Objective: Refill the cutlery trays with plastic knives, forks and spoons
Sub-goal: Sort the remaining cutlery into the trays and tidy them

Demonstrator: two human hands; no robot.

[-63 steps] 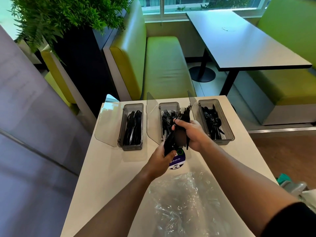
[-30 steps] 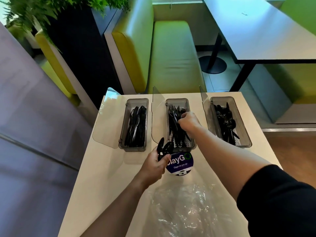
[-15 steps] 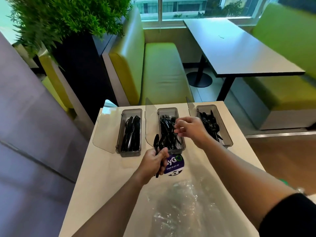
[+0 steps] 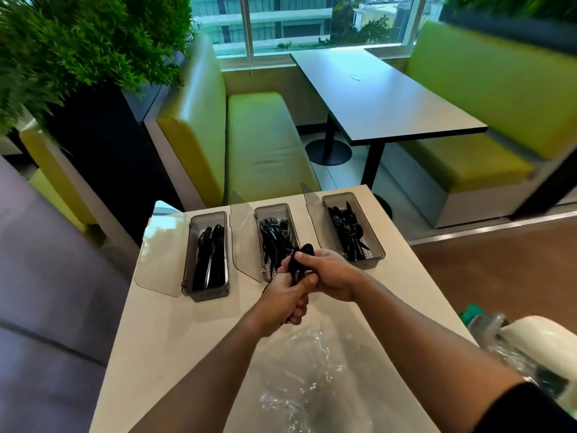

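Note:
Three clear trays with open lids stand in a row on the white counter (image 4: 175, 332). The left tray (image 4: 206, 289) holds black knives, the middle tray (image 4: 271, 210) black forks, the right tray (image 4: 376, 250) black spoons. My left hand (image 4: 282, 300) and my right hand (image 4: 332, 276) meet just in front of the middle tray. Both grip a small bunch of black spoons (image 4: 301, 256) whose bowls stick up between them. The handles are hidden inside my fists.
A crumpled clear plastic bag (image 4: 312, 379) lies on the counter near me. A white and green object (image 4: 527, 342) sits past the counter's right edge. Beyond the counter are green benches (image 4: 265, 142), a dark table (image 4: 374, 92) and a planter (image 4: 78, 57).
My right hand came back from the fork tray, empty, and joined my left hand on the spoons. The forks it carried earlier now lie in the middle tray.

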